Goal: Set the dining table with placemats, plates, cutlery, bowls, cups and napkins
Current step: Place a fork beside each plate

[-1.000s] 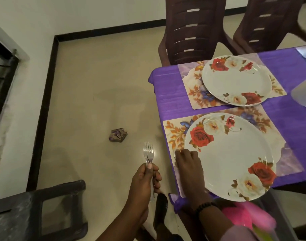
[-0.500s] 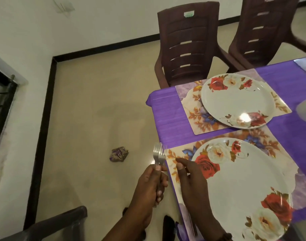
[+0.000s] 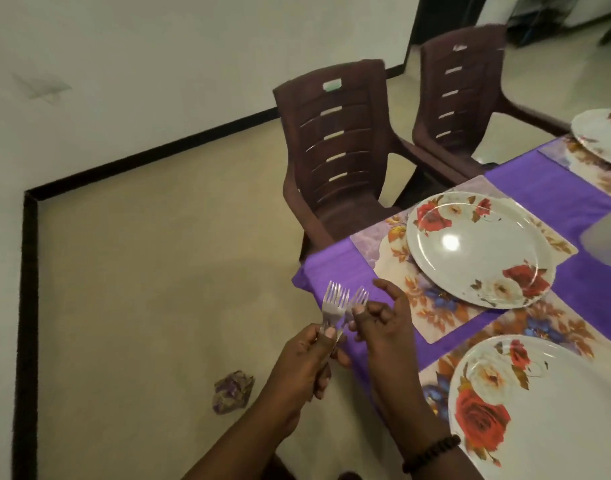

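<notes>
head view looks down past the corner of a tabletop (image 3: 335,268) covered in purple cloth. the left hand (image 3: 306,363) has its grip closed around the handles of a bunch of forks (image 3: 335,301), tines up and fanned, held over the floor just off the tabletop's corner. the right hand (image 3: 383,318) is beside it, thumb and forefinger pinched on the rightmost fork (image 3: 357,299) just under its tines, the other fingers loosely curled; a dark bead bracelet (image 3: 430,452) sits on that wrist.

on the tabletop, a floral placemat (image 3: 401,268) near the corner carries a white plate with red roses (image 3: 477,247). a second placemat (image 3: 543,320), closer to the camera, carries another rose plate (image 3: 553,410), partly cut by the frame's edge. a third plate (image 3: 602,133) on its own mat shows at the far right. a pale blurred object (image 3: 605,237) stands at the right edge; what it is cannot be told.

two dark brown plastic chairs (image 3: 335,150) stand against the far side of the tabletop. a crumpled purple wrapper (image 3: 233,391) lies on the beige floor.
</notes>
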